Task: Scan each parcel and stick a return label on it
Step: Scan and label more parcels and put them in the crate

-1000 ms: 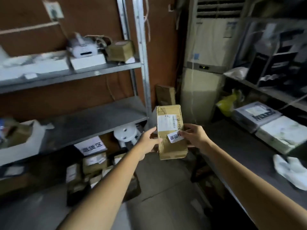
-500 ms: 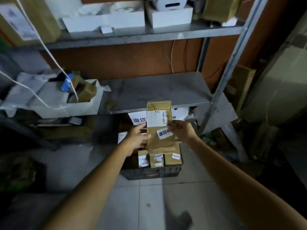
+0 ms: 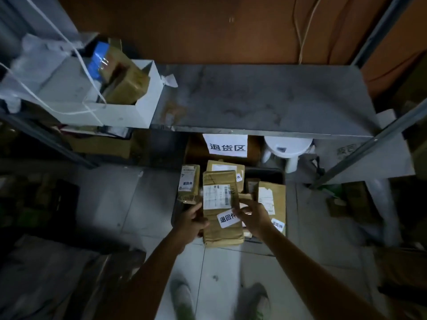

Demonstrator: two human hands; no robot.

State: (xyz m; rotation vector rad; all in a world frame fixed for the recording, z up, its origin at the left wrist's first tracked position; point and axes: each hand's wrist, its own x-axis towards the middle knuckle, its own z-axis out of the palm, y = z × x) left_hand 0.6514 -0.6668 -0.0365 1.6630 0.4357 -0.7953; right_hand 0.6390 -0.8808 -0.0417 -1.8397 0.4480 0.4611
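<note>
Both hands hold one brown parcel. The left hand has its fingers curled around the left edge. The right hand pinches the right edge, with its fingertips on the white return label. This label sits a little tilted on the front face, just below the printed shipping label. The parcel is in the air, above a dark crate on the floor, under the grey shelf. In the crate stand other parcels, and a wider parcel at the right; both carry the same small white sticker. A paper sign hangs behind the crate.

I judge that the label step for this parcel is done or nearly done, and what remains is to put it with the others. The next move, I think, calls for lowering it into a free gap in the crate and then loosening both hands. The gap looks narrow, so the parcel should go in upright.
</note>
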